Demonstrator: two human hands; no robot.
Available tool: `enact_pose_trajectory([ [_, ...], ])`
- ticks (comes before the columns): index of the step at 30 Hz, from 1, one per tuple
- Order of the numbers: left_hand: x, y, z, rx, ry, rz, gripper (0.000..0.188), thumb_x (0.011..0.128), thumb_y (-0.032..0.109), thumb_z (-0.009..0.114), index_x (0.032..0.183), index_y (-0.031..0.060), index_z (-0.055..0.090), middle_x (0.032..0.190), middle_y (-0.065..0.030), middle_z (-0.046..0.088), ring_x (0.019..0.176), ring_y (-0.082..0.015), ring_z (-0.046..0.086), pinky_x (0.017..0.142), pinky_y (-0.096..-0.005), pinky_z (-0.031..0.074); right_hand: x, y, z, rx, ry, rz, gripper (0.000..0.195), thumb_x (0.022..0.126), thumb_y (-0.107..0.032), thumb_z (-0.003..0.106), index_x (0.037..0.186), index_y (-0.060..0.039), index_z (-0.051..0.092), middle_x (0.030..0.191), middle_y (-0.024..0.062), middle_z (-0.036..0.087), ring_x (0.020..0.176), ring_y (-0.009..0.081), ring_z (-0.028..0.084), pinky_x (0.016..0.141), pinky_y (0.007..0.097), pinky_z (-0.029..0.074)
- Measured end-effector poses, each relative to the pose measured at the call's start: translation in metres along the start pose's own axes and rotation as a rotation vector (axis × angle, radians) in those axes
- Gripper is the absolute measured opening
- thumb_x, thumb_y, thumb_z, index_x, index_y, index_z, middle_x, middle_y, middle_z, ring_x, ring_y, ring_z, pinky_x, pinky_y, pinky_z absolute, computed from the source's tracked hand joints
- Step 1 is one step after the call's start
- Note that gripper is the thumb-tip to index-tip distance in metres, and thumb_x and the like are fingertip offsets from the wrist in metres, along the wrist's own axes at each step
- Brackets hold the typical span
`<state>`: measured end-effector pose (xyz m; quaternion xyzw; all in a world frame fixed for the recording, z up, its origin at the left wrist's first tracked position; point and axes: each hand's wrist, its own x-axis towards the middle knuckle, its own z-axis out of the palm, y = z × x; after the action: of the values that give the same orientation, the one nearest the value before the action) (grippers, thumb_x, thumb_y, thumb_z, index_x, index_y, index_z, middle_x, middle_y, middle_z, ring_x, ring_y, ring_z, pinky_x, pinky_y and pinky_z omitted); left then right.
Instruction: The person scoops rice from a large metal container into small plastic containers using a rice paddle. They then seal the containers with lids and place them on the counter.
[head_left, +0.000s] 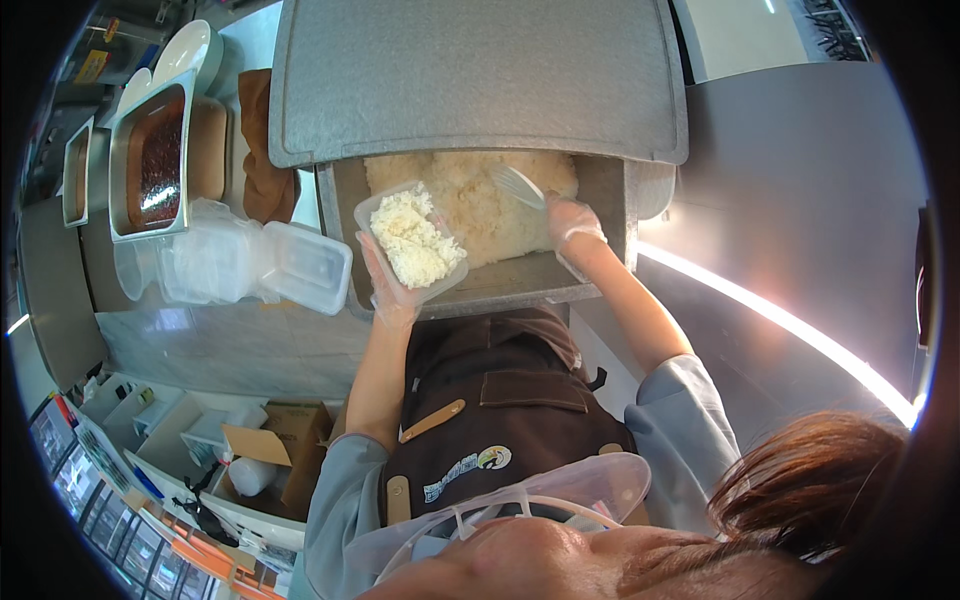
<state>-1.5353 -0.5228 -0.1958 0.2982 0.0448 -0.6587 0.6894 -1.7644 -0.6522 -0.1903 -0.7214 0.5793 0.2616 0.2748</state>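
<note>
My left hand (391, 289), in a clear plastic glove, holds a clear plastic container (450, 281) heaped with white cooked rice (418, 236). It is over the front left part of a grey insulated box (495, 294), partly covered by its grey lid (480, 82). A large mass of rice (487, 217) lies inside the box. My right hand (574, 223), gloved too, grips a pale, translucent slotted scoop (519, 186) by its handle, over the right part of that rice. The scoop's head carries no visible heap.
Left of the box are nested clear containers (304, 266), a metal pan of dark red sauce (156, 165), a smaller metal pan (77, 172), a brown cloth (266, 150) and a pale bowl (187, 56). An open cardboard box (296, 442) stands among bins at lower left.
</note>
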Motion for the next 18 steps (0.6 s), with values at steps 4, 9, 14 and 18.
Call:
enact_pose_trajectory([
  [4,-0.006,0.006,0.005,-0.037,0.035,-0.005,0.076,0.088,0.066,0.034,0.136,0.0075,0.036,0.13,-0.011,0.047,0.115,-0.0281,0.049,0.096,-0.0401,0.042,0.051,0.02,0.066,-0.02,-0.092,-0.06,0.018,0.082,-0.006,0.051,0.097,0.0008,0.061,0.099,0.0225,0.064,0.094,0.0386,0.062,0.078,0.0408,0.051],
  [9,-0.014,0.011,0.002,0.084,-0.013,0.053,0.079,0.088,0.067,0.03,0.138,0.0062,0.032,0.132,-0.0125,0.045,0.116,-0.0288,0.048,0.097,-0.0404,0.041,0.098,-0.012,0.114,0.037,-0.396,-0.445,0.024,0.084,-0.018,0.049,0.093,-0.0013,0.064,0.09,0.022,0.064,0.083,0.0377,0.063,0.073,0.0418,0.05],
  [14,-0.017,0.013,0.013,0.141,-0.016,0.057,0.076,0.091,0.064,0.027,0.139,0.0058,0.03,0.133,-0.013,0.045,0.117,-0.0288,0.048,0.097,-0.0417,0.042,0.131,-0.05,0.169,-0.036,-0.157,-0.627,0.027,0.084,-0.024,0.048,0.095,-0.0053,0.063,0.082,0.0216,0.063,0.079,0.0371,0.062,0.073,0.0432,0.049],
  [18,-0.022,0.016,0.011,0.156,0.011,0.123,0.073,0.092,0.062,0.024,0.136,0.0048,0.034,0.126,-0.016,0.05,0.112,-0.0287,0.052,0.093,-0.0422,0.045,0.122,-0.018,0.168,0.039,-0.175,-0.572,0.029,0.085,-0.026,0.047,0.098,-0.0042,0.062,0.086,0.0222,0.063,0.083,0.0359,0.061,0.077,0.0437,0.048],
])
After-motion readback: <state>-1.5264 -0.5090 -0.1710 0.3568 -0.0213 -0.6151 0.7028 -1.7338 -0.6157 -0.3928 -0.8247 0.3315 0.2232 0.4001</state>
